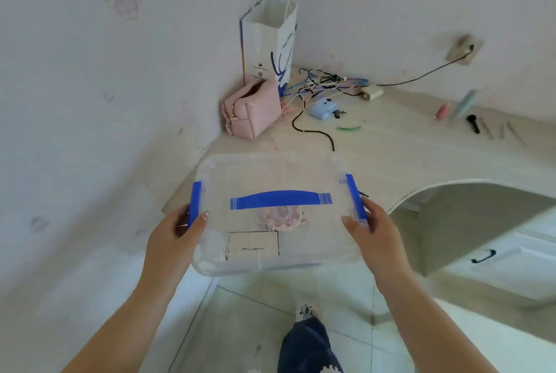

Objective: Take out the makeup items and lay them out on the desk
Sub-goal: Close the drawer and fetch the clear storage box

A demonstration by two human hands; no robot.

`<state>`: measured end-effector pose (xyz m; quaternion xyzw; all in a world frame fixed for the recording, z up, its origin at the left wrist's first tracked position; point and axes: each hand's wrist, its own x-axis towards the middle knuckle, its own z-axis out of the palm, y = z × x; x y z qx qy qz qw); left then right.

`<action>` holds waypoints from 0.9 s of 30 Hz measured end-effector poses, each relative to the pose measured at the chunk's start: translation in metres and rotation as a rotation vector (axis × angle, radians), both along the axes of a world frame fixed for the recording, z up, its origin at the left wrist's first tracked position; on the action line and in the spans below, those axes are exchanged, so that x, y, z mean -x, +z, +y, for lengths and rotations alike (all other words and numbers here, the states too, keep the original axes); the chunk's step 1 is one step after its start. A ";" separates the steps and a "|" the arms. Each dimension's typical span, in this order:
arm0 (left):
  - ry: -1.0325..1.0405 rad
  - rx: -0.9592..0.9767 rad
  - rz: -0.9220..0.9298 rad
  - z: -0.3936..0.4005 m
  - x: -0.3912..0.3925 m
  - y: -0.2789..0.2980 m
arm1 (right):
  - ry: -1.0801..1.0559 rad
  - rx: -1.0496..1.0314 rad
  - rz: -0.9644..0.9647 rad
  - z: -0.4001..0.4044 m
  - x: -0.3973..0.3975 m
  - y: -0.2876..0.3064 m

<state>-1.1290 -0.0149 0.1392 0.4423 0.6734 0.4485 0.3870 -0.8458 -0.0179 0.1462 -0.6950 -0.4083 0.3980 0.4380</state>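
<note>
Left hand (177,229), right hand (371,226) grip box (270,258) | pouch (254,109), possibly cables (319,86), beyond

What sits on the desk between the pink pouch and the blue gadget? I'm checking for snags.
In the head view, thin pink strings and a black cable trail between the pink pouch and the blue gadget.

Pale wood-grain desk (406,143), curved near edge. Far left corner: pink pouch (251,112), paper bag (267,44) upright behind it. Beside these, tangled cords (325,86), blue gadget (323,107). Far right: small makeup items (474,122).
</note>
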 end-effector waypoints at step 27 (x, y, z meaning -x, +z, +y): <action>-1.118 0.059 -0.012 -0.386 -0.123 -0.030 | -1.042 0.033 0.146 -0.633 0.026 -0.033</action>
